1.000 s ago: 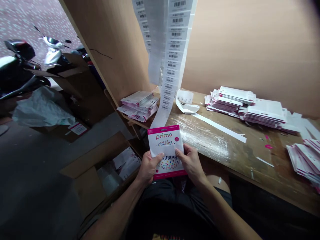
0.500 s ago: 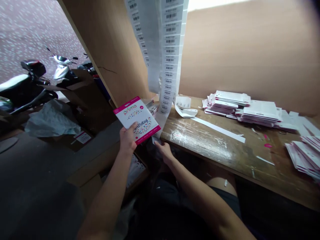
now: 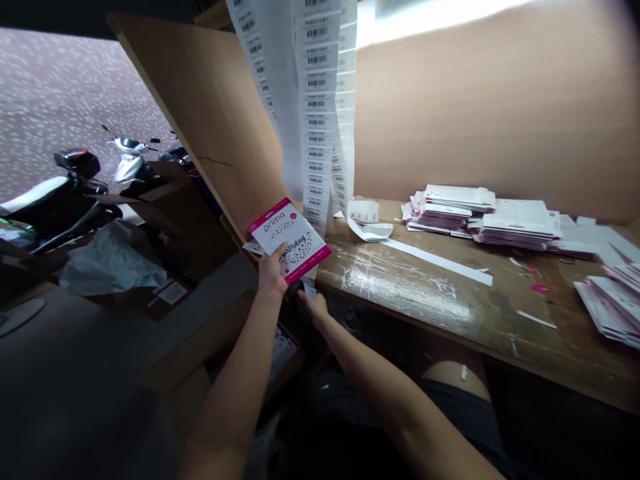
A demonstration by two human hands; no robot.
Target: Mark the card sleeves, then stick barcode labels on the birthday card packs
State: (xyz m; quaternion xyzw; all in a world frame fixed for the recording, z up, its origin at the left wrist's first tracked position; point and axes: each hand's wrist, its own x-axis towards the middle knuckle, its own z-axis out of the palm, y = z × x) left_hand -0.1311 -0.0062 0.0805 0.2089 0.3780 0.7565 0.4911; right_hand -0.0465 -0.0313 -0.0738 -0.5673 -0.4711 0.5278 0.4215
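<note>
My left hand point(image 3: 273, 272) grips a flat white packet point(image 3: 301, 248) with pink borders, printed "prima" and "birthday", its thumb on the front face. The packet is tilted and hangs over the left end of the table. Just below it, my right hand point(image 3: 315, 307) is closed on the lower end of a barcode label strip point(image 3: 317, 127). This strip hangs down from above and passes behind the packet, which hides part of it.
Stacks of white and pink packets point(image 3: 520, 223) lie on the wooden table point(image 3: 370, 273), with more packets point(image 3: 607, 307) at right. A curled backing strip point(image 3: 435, 261) lies mid-table. Cardboard boxes point(image 3: 175, 233), a plastic bag point(image 3: 113, 260) and scooters point(image 3: 133, 163) stand at left.
My right hand has let go of the packet and moved down to the label strip's end. My left hand has carried the packet left and tilted it. The view has shifted slightly.
</note>
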